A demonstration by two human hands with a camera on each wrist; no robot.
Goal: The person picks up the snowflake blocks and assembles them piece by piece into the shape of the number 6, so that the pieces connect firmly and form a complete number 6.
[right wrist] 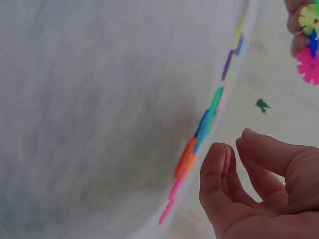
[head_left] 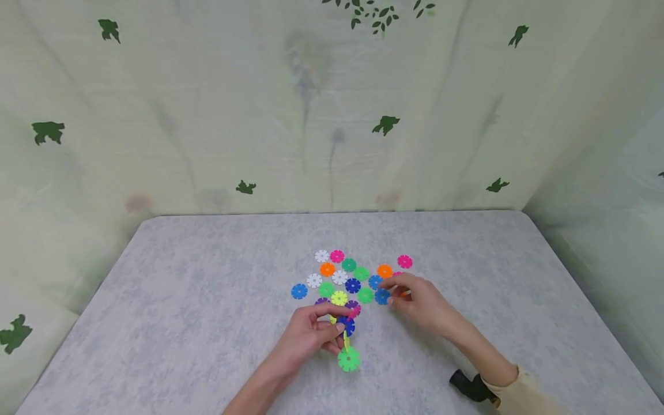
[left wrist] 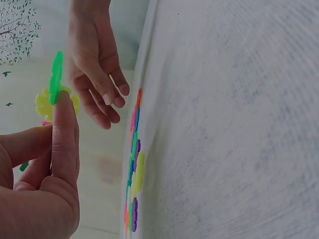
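My left hand [head_left: 310, 334] pinches a small chain of interlocked notched plastic discs. In it I see a dark blue disc [head_left: 347, 327], a pink one [head_left: 354, 312], a yellow one seen nearly edge-on and a light green disc [head_left: 349, 359] at the near end. The left wrist view shows the green disc [left wrist: 56, 74] beside my forefinger, with yellow behind it. My right hand [head_left: 421, 302] hovers over the right side of the loose discs, nearest a blue disc [head_left: 381, 297]. In the right wrist view its thumb and fingers [right wrist: 214, 169] are bent loosely apart, holding nothing.
Loose notched discs in several colours lie flat and close together beyond my hands, among them an orange disc [head_left: 327, 269] and a pink disc [head_left: 405, 261]. A black object [head_left: 469, 386] is by my right sleeve. A patterned curtain [head_left: 311, 115] rises behind the grey table [head_left: 181, 300].
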